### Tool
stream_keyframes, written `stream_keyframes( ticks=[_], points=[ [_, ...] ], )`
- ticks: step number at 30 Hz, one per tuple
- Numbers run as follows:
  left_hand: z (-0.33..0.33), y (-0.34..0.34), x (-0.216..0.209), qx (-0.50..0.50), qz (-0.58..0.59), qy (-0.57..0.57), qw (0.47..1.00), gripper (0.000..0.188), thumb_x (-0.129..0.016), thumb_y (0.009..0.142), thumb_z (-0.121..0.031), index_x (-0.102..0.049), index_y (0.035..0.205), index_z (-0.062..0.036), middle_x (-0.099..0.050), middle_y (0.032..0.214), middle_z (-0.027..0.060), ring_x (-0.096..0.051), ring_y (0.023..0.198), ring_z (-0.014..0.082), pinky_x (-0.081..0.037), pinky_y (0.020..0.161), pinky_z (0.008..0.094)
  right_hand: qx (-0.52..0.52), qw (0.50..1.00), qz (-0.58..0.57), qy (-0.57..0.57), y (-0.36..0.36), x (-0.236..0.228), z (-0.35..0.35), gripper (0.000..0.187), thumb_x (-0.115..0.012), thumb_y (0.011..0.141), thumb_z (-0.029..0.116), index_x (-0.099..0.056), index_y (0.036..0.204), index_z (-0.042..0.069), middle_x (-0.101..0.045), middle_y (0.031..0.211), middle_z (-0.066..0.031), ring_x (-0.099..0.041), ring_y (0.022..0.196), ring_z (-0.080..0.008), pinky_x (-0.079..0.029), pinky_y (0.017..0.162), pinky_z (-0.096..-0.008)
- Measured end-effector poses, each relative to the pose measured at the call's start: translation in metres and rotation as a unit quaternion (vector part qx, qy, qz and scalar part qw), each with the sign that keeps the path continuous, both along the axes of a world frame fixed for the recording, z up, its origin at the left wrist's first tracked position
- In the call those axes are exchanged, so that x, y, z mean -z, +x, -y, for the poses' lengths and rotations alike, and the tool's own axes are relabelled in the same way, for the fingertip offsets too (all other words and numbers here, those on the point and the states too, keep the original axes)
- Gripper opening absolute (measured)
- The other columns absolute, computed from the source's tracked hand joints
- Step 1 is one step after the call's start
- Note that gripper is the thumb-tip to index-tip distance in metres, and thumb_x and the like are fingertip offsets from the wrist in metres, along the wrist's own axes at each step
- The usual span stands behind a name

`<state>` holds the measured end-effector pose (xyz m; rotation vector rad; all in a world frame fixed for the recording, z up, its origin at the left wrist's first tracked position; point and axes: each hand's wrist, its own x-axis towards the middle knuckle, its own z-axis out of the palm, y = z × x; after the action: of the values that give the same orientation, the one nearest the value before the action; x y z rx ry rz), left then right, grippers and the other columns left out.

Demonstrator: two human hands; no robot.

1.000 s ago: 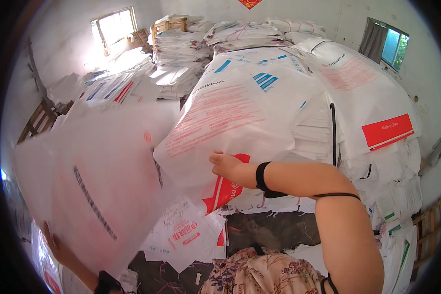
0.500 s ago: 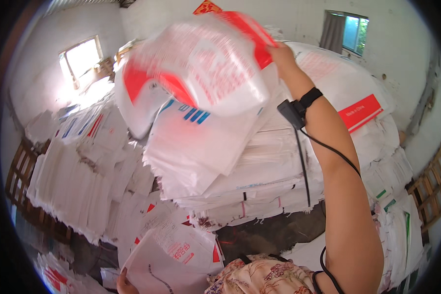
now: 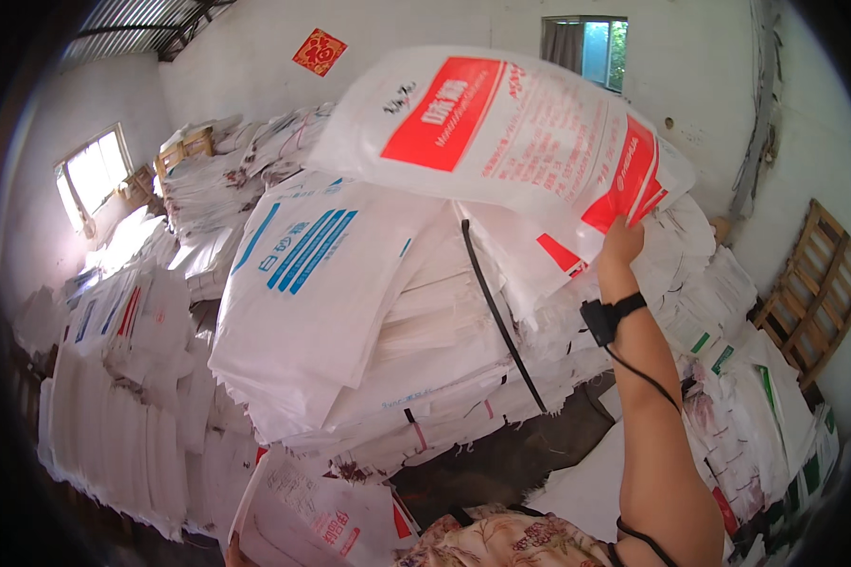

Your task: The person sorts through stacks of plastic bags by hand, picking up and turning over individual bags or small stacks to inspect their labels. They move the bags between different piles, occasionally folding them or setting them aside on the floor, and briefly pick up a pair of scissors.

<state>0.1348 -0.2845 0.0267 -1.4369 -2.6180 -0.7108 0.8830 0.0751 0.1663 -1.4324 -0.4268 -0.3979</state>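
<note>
My right hand (image 3: 622,241) is closed on the lower right corner of a large white plastic-woven sack (image 3: 558,142) with red panels and red print. The sack billows out flat above the big pile. Below it, a white sack with blue stripes (image 3: 321,274) lies on top of the bundled stack (image 3: 444,312). Low at the left, only a little of my left hand (image 3: 236,553) shows, its fingers closed round the edge of a white sack with red print (image 3: 303,510) close to my body.
Stacks of folded white sacks (image 3: 113,406) stand to the left, with more bundles (image 3: 756,406) at the right. A black strap (image 3: 492,312) hangs across the middle stack. A wooden pallet (image 3: 813,283) leans on the right wall. Dark floor (image 3: 501,463) shows in front of the stack.
My right hand has swung the red-and-white sack to the right and lowered, spreading it out. My view has turned rightward. The left hand stays on its sack, low at the left.
</note>
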Motion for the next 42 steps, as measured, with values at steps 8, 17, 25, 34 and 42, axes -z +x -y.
stream_keyframes(
  ticks=[8,17,25,34,42],
  points=[
    [0.006,-0.022,0.012,0.081,0.008,0.098,0.992,0.038,-0.047,0.094,-0.005,-0.062,0.127,-0.0151,-0.068,0.109,0.0167,-0.066,0.091,0.0305,-0.051,0.081,0.0385,-0.135,0.988,-0.070,0.015,0.015,0.049,0.024,0.038,-0.060,0.081,0.014,-0.056,0.111,-0.009,-0.064,0.105,-0.0229,-0.065,0.092,-0.0345,-0.051,0.082,-0.0401],
    [0.022,-0.025,0.034,-0.006,0.040,0.011,0.999,0.042,-0.046,0.093,-0.005,-0.061,0.130,-0.0197,-0.067,0.110,0.0193,-0.064,0.089,0.0304,-0.050,0.080,0.0377,-0.433,0.876,-0.186,0.102,0.027,0.024,-0.001,0.037,-0.063,0.079,0.011,-0.059,0.112,-0.006,-0.065,0.106,-0.0168,-0.065,0.089,-0.0270,-0.052,0.078,-0.0360],
    [0.067,-0.044,0.092,0.045,0.064,-0.047,0.996,0.045,-0.043,0.093,-0.006,-0.056,0.134,-0.0199,-0.067,0.108,0.0198,-0.064,0.081,0.0323,-0.050,0.072,0.0416,-0.263,0.957,-0.063,-0.105,0.036,0.009,-0.016,0.030,-0.062,0.077,0.020,-0.067,0.097,-0.003,-0.070,0.088,-0.0205,-0.068,0.080,-0.0320,-0.053,0.073,-0.0403],
    [0.141,0.031,0.117,0.058,0.010,-0.120,0.991,0.037,-0.046,0.095,-0.013,-0.060,0.128,-0.0230,-0.067,0.097,0.0165,-0.064,0.080,0.0333,-0.050,0.070,0.0425,-0.090,0.936,0.151,-0.304,0.046,-0.034,-0.018,0.039,-0.056,0.077,0.032,-0.068,0.092,-0.003,-0.068,0.089,-0.0261,-0.067,0.085,-0.0383,-0.053,0.077,-0.0445],
    [0.245,0.151,0.061,-0.039,0.078,-0.091,0.992,0.040,-0.052,0.083,-0.002,-0.066,0.117,-0.0201,-0.064,0.086,0.0136,-0.063,0.079,0.0351,-0.049,0.069,0.0446,-0.611,0.785,0.004,-0.095,0.122,-0.041,0.001,0.050,-0.063,0.090,0.031,-0.050,0.126,0.000,-0.059,0.113,-0.0148,-0.061,0.101,-0.0232,-0.052,0.086,-0.0393]
  ],
)
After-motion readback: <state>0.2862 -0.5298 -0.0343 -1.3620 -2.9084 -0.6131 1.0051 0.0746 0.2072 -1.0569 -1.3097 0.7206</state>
